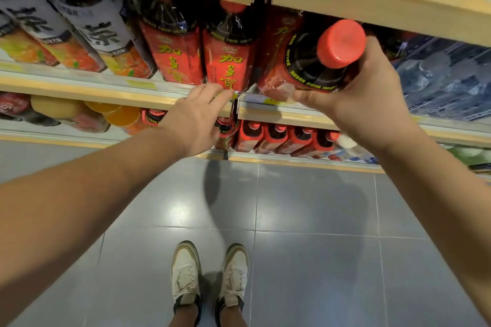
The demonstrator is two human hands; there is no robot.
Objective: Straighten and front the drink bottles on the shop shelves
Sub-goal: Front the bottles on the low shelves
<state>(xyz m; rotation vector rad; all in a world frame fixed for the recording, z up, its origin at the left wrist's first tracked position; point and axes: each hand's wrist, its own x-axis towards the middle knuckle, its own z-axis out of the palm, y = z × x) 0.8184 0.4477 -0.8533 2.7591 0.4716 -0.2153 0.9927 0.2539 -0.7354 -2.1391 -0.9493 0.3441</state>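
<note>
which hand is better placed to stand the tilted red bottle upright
Right: the right hand grips the tilted red bottle, while the left hand only touches the shelf edge.

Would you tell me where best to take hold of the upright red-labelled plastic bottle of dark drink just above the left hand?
Take the red-labelled bottle by its narrow neck under the red cap, coming from the aisle front. Its body is flanked by a matching bottle and the tilted bottle the right hand grips, so room for fingers is likely only there.
</note>
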